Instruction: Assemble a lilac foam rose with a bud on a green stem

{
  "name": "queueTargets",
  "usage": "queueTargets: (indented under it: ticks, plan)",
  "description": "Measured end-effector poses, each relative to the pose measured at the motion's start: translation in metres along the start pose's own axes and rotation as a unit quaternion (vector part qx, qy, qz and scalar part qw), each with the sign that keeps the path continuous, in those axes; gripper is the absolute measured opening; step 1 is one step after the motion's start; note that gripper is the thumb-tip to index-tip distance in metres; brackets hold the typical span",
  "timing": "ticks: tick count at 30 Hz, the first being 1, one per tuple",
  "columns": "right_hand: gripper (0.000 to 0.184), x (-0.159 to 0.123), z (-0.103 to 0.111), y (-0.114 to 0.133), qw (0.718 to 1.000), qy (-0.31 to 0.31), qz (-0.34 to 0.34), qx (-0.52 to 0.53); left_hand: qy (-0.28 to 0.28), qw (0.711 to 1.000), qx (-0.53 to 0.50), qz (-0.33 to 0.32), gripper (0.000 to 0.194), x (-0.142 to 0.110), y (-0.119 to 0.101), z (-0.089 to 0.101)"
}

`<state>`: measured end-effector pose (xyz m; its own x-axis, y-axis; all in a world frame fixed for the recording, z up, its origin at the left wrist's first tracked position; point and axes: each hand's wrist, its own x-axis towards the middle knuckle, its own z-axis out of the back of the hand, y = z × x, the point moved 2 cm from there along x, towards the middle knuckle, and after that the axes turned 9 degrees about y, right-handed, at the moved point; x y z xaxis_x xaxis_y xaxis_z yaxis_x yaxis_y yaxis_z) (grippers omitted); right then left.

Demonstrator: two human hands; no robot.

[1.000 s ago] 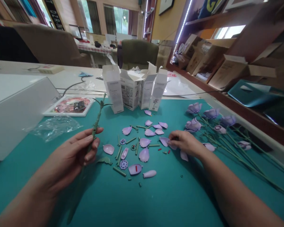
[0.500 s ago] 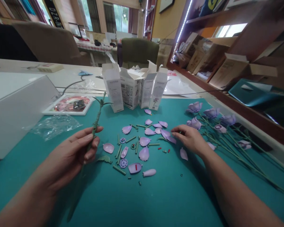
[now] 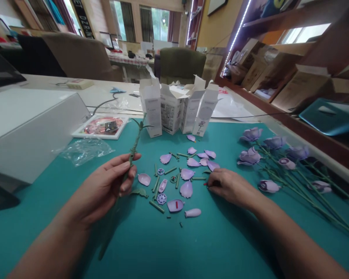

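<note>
One slim green stem (image 3: 136,141), leaflets (image 3: 141,125) splayed near its top, leans above the teal mat (image 3: 174,252), pinched in my left hand (image 3: 112,182) (its middle is hidden there). Beside a purple petal (image 3: 213,166), my right hand's (image 3: 228,184) grip I cannot tell.

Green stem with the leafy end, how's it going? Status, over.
Left hand gripping green stem, leafy end up. Right hand low at teal mat, by small red piece; grip unclear. Loose purple petals and green tubes scattered between hands.
</note>
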<state>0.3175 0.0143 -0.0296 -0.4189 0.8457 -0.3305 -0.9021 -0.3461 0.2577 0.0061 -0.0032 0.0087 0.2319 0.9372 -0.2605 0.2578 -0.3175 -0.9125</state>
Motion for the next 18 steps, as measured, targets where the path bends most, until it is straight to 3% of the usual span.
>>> queueTargets:
  ticks: [9, 18]
  plan:
    - [0.020, 0.025, 0.010, 0.028, 0.993, -0.037, 0.096, -0.056, 0.011, 1.000, -0.007, -0.006, 0.023, -0.001, 0.000, -0.001]
    - [0.013, 0.038, 0.000, 0.032, 0.989, -0.037, 0.104, -0.103, 0.019, 1.000, -0.018, -0.002, 0.022, 0.002, 0.004, 0.002]
